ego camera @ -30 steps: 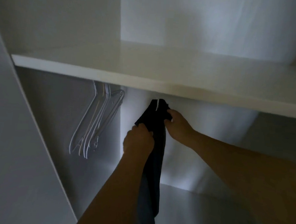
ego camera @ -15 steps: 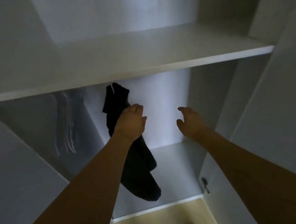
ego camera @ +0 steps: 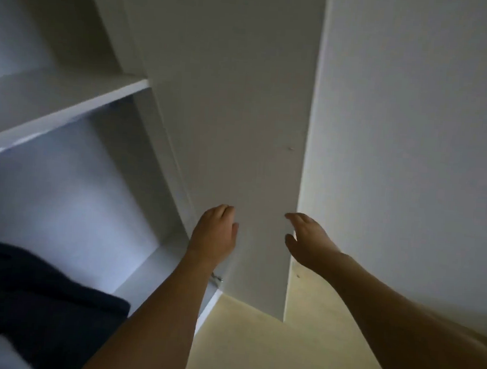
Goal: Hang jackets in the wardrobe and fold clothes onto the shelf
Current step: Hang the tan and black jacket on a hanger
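Both hands, left (ego camera: 214, 232) and right (ego camera: 307, 240), hover empty with fingers loosely apart before the door (ego camera: 240, 126), its upright edge nearer the right.

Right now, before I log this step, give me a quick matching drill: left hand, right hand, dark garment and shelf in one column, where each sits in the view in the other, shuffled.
Things:
1. left hand
2. right hand
3. dark garment
4. white shelf

Places:
A. upper left, inside the wardrobe
B. lower left corner, inside the wardrobe
C. open, in front of the wardrobe door panel
D. open, at the door panel's right edge

Pairs: 1-C, 2-D, 3-B, 4-A
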